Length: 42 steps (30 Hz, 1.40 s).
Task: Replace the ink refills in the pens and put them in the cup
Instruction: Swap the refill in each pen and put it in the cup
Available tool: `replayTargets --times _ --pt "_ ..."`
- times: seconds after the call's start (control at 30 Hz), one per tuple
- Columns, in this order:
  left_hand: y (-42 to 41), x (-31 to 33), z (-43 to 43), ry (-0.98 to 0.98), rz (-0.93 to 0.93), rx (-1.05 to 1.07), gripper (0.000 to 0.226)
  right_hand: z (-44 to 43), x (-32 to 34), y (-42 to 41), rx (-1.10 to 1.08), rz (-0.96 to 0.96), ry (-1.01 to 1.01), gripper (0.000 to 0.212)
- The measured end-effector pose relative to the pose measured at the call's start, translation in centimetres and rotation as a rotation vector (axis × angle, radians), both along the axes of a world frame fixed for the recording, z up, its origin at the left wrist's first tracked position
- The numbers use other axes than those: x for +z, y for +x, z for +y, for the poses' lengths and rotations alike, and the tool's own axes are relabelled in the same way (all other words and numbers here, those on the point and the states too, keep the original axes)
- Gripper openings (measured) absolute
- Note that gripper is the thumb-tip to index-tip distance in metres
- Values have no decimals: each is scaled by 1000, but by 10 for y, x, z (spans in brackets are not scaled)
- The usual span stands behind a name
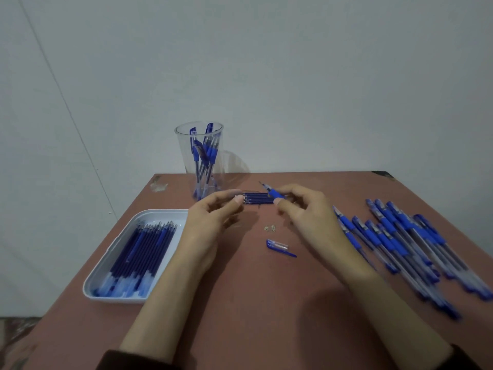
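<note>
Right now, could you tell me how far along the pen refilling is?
Done: several pens stand in the cup. In hand: the right hand grips an uncapped pen, its cap lies nearby; the left hand is beside loose refills. Left: a pile of pens and a tray of refills.

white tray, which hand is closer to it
Left. The left hand is right beside the white tray, at its far right corner; the right hand is farther right, gripping a pen.

A clear, glossy plastic cup [199,156] is seen on a matt reddish-brown table [253,303]; the white tray [106,265] looks like smooth plastic.
</note>
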<state>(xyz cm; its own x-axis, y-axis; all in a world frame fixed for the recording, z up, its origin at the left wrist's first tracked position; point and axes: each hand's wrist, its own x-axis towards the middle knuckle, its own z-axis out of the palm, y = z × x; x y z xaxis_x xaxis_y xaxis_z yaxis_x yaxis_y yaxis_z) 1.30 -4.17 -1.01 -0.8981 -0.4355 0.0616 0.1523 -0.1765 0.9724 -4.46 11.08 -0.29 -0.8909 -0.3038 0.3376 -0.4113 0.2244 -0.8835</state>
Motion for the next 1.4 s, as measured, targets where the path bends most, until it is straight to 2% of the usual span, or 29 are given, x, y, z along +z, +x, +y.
replayTargets --times 0.1,0.2,0.57,0.77,0.9,1.03,1.17,1.4 --pt "1 2 0 138 13 -34 11 -1 -2 5 -28 159 165 19" --pt "1 4 0 186 21 -42 11 0 -1 9 -26 196 269 15" --pt "0 -1 4 38 14 -77 16 -1 0 13 -19 254 368 18" --pt "0 1 5 93 90 -102 34 -4 -5 11 28 158 224 15" --pt "-1 1 6 111 116 -95 33 -7 -7 10 110 36 75 14" --pt "0 0 5 42 59 -63 22 -7 -3 11 200 -79 -67 18" --pt "1 0 7 13 54 -129 16 -7 -4 10 191 -92 -74 18" --pt "1 -2 9 -3 76 -145 23 -9 -3 15 250 -111 -116 19"
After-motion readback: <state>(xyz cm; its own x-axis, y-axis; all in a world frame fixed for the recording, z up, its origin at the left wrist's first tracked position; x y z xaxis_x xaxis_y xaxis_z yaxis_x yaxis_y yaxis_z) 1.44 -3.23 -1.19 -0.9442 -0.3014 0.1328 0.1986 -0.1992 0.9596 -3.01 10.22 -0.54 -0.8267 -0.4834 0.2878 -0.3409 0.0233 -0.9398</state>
